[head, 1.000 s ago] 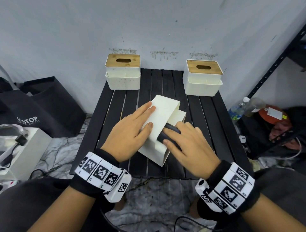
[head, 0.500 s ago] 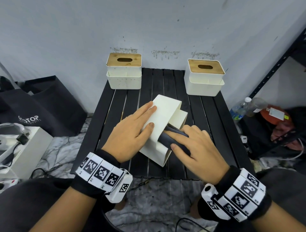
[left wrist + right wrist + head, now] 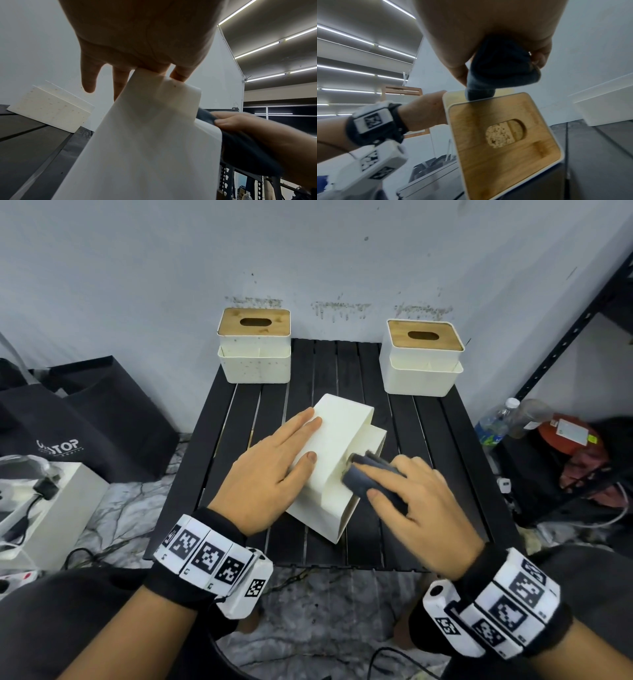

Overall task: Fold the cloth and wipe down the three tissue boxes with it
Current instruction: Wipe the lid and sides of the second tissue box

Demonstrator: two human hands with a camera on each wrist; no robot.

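Now | tipped tissue box [image 3: 337, 453]: left hand [image 3: 274, 470] flat | right hand [image 3: 416, 501] fingers pinching cloth [image 3: 364, 479]

Three tissue boxes: one tipped [image 3: 337, 460] under the hands, two upright [image 3: 254, 350] [image 3: 423, 357] beyond. One folded dark cloth [image 3: 368, 477]. Two plastic bottles [image 3: 493, 424] [image 3: 529, 416].

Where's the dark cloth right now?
In the head view, the folded dark cloth sits under the right hand, pressed against the right side of the tipped tissue box at the middle of the black slatted table.
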